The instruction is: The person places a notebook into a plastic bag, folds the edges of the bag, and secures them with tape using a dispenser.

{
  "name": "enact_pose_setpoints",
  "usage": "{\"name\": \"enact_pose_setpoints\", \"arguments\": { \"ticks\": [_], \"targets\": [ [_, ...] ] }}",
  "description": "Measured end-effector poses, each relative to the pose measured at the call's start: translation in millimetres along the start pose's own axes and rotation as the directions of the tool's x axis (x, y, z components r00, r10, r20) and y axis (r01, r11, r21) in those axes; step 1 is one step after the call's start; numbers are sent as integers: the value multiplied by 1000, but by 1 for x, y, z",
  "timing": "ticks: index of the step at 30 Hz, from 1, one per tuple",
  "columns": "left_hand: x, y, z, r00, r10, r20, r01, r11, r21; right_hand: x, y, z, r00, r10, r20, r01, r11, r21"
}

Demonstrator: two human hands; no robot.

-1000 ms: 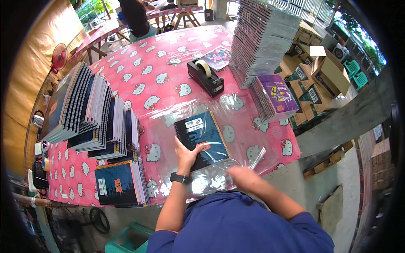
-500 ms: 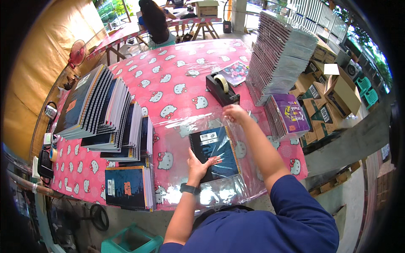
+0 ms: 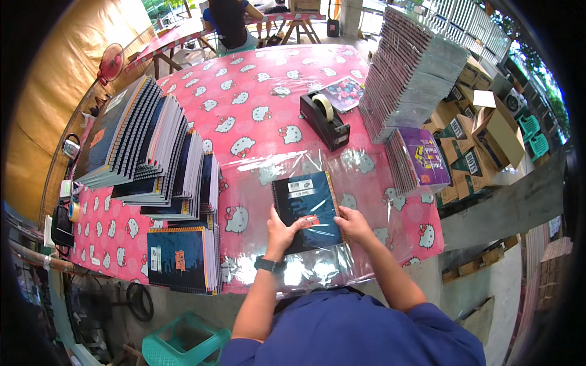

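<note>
A dark blue spiral notebook (image 3: 314, 204) lies on a sheet of clear plastic film (image 3: 250, 183) spread over the near part of the table. My left hand (image 3: 282, 233) grips the notebook's left side, thumb across the cover and fingers along the spiral edge. On the opposite edge, my right hand (image 3: 355, 224) is closed, its fingertips pinching the notebook's side; whether film is caught there too, I cannot tell. Beyond the film stands a black tape dispenser (image 3: 329, 131) with a roll of clear tape.
Stacks of dark spiral notebooks (image 3: 174, 146) fill the table's left side. A tall wrapped stack (image 3: 406, 79) and a shorter purple-covered stack (image 3: 424, 158) stand at right. Cardboard boxes (image 3: 494, 140) lie beyond that edge. A green stool (image 3: 183, 341) is below, and a person (image 3: 232, 24) sits far back.
My right hand has come down from beside the tape dispenser to the notebook's right edge. My left hand stays on the notebook. The whole view has shifted slightly.
</note>
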State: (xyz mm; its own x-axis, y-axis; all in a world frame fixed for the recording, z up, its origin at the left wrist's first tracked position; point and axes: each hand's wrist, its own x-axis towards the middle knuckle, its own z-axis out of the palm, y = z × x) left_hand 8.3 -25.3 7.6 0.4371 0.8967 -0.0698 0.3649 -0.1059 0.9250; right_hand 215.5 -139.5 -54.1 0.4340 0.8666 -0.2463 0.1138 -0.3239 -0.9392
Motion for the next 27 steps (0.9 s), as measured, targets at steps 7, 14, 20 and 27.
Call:
{"name": "enact_pose_setpoints", "arguments": {
  "ticks": [7, 14, 20, 27],
  "targets": [
    [12, -42, -36, 993, -60, 99, 83, 965, -247, -31, -68, 45, 963, -145, -226, 114, 983, -145],
    [-5, 0, 16, 982, -187, 6, 187, 982, -28, -18, -38, 23, 976, -159, -149, 153, 987, -49],
    [-7, -10, 21, 987, -158, -40, 160, 986, 44, -32, -50, 49, 874, -425, -236, 98, 630, -771],
    [-7, -28, -7, 996, -33, -80, 39, 996, 83, -38, -75, 62, 944, -322, 80, 195, 345, -918]
  ]
}}
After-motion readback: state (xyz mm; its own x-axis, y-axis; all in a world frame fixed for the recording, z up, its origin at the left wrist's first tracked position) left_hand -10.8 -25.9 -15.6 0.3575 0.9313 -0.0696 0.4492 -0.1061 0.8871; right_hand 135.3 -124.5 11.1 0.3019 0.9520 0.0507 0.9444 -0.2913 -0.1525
